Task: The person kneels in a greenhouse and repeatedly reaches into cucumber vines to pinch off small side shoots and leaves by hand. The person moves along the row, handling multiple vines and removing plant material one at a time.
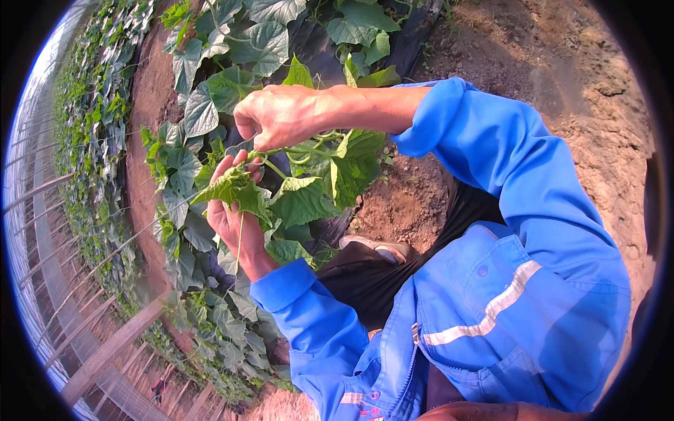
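Note:
My left hand (237, 226) is palm up around the tip of a cucumber-like vine shoot (254, 156), its fingers curled behind the stem. A young crinkled leaf (231, 187) covers part of the palm, and a thin pale stalk (240, 242) hangs across the wrist. Just above, my right hand (289, 113) is back up, fingers bent and thumb pinched in by a thin strand near the stem. Its fingertips are partly hidden. Broad green leaves (305, 202) and curled tendrils (300, 158) of the vine spread right of my left hand.
A taut twine (121, 247) slants up from the lower left towards my hands. Leafy rows (100, 105) stand beyond a soil path (152, 79). Black plastic mulch (310, 47) lies under the plants. My shoe (382, 248) rests by bare soil. Greenhouse frame bars (116, 350) cross the left.

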